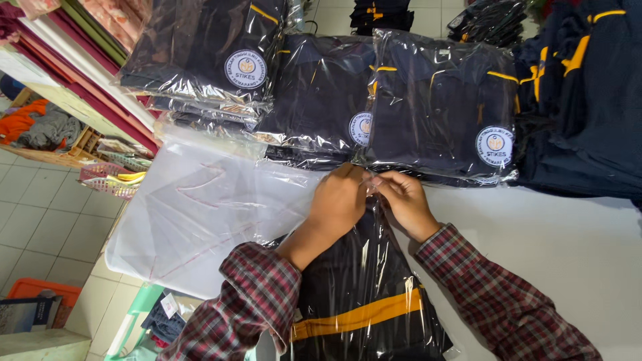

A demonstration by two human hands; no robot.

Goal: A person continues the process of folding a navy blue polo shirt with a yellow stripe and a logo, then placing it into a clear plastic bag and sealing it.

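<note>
My left hand (pixel 339 200) and right hand (pixel 403 200) both pinched shut on mouth of clear plastic bag (pixel 374 267), navy shirt with orange stripe (pixel 358 315) inside, lying on white table (pixel 568 247) right before me. Best keep flap flat, press evenly along edge, no wrinkles. Stack of empty bags (pixel 200 207) just left; bagged shirts (pixel 428 107) beyond fingertips
</note>
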